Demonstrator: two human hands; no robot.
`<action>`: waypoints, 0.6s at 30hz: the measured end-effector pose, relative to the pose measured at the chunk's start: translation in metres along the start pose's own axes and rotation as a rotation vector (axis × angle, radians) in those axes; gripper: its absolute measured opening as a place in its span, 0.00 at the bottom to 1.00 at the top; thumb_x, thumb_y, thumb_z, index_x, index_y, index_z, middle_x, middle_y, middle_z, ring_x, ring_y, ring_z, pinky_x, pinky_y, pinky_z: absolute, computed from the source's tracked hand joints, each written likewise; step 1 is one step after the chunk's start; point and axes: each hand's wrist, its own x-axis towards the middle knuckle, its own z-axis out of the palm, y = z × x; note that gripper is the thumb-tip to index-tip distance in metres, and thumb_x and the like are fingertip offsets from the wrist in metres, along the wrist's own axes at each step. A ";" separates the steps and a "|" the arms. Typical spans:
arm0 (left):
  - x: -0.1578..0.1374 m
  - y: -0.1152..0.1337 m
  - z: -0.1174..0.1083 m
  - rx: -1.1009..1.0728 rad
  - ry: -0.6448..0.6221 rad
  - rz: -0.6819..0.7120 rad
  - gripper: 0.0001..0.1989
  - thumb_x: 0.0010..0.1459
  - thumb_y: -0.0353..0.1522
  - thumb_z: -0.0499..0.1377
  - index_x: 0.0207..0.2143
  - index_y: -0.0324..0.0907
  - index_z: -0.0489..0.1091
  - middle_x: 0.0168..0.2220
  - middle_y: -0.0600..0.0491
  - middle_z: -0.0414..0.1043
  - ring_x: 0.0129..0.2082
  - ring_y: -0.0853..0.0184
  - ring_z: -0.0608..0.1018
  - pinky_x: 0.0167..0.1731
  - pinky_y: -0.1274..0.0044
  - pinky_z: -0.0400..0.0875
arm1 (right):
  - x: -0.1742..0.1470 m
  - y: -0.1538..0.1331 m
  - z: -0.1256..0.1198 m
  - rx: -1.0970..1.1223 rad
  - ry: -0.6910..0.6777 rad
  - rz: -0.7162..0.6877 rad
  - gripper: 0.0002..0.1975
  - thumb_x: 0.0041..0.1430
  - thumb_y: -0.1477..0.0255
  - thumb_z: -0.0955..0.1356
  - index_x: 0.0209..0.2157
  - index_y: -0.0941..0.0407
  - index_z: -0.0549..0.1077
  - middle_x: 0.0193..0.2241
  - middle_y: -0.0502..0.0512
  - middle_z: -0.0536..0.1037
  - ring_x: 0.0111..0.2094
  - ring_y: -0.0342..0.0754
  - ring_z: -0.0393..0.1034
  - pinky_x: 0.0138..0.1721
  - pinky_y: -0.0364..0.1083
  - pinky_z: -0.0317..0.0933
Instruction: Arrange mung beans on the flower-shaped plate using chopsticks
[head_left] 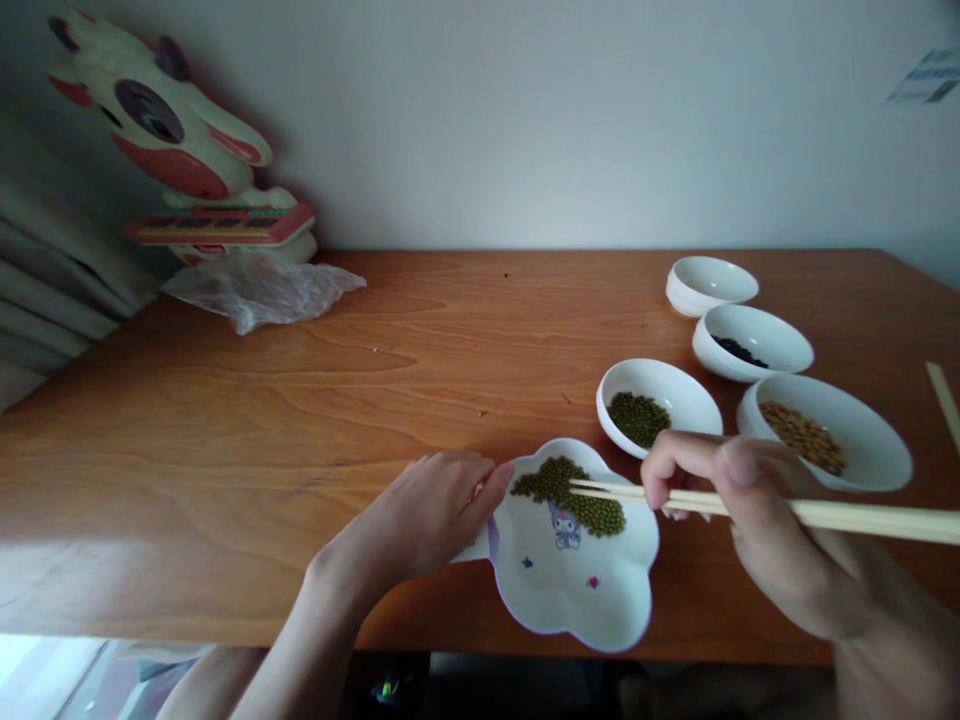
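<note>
A white flower-shaped dish (551, 595) with a purple rim and a cartoon print lies near the table's front edge. Green mung beans (559, 480) are spread over its upper part. My left hand (442, 505) is closed around the dish's handle at its left side, thumb by the rim. Wooden chopsticks (697, 500) are held in my right hand (757, 490), their tips touching or just above the beans. Just beyond the dish, a white bowl (694, 405) holds more green beans.
At right stand a bowl (874, 440) of tan beans, a bowl (784, 340) with dark beans and another white bowl (701, 285). A pale stick (943, 405) lies at the right edge. A cow-shaped toy keyboard (225, 225) and clear plastic bag (262, 290) sit back left.
</note>
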 end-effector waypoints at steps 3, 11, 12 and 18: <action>0.000 0.000 0.000 0.002 0.006 0.005 0.30 0.75 0.46 0.37 0.41 0.42 0.75 0.36 0.50 0.78 0.34 0.63 0.78 0.36 0.73 0.64 | 0.000 0.002 0.001 0.011 -0.015 -0.004 0.34 0.73 0.48 0.49 0.29 0.52 0.72 0.22 0.50 0.72 0.24 0.45 0.64 0.27 0.48 0.54; 0.000 -0.002 0.003 -0.032 -0.001 0.013 0.30 0.75 0.47 0.38 0.40 0.43 0.75 0.36 0.50 0.79 0.33 0.65 0.77 0.35 0.74 0.63 | -0.001 0.007 0.003 0.046 -0.047 0.021 0.33 0.73 0.48 0.48 0.30 0.53 0.70 0.22 0.50 0.70 0.25 0.45 0.63 0.28 0.47 0.54; 0.000 -0.003 0.003 -0.027 -0.005 0.017 0.30 0.75 0.47 0.38 0.41 0.43 0.75 0.36 0.50 0.79 0.33 0.65 0.77 0.36 0.74 0.63 | -0.001 0.008 0.003 0.049 -0.046 0.018 0.33 0.73 0.48 0.48 0.30 0.53 0.70 0.23 0.50 0.71 0.25 0.45 0.63 0.28 0.47 0.54; 0.000 -0.001 0.002 -0.045 0.006 -0.005 0.31 0.75 0.47 0.38 0.38 0.42 0.75 0.34 0.50 0.78 0.33 0.65 0.77 0.37 0.73 0.64 | 0.002 0.011 0.005 0.014 -0.029 -0.029 0.33 0.74 0.49 0.48 0.29 0.53 0.70 0.23 0.50 0.72 0.25 0.44 0.63 0.29 0.47 0.53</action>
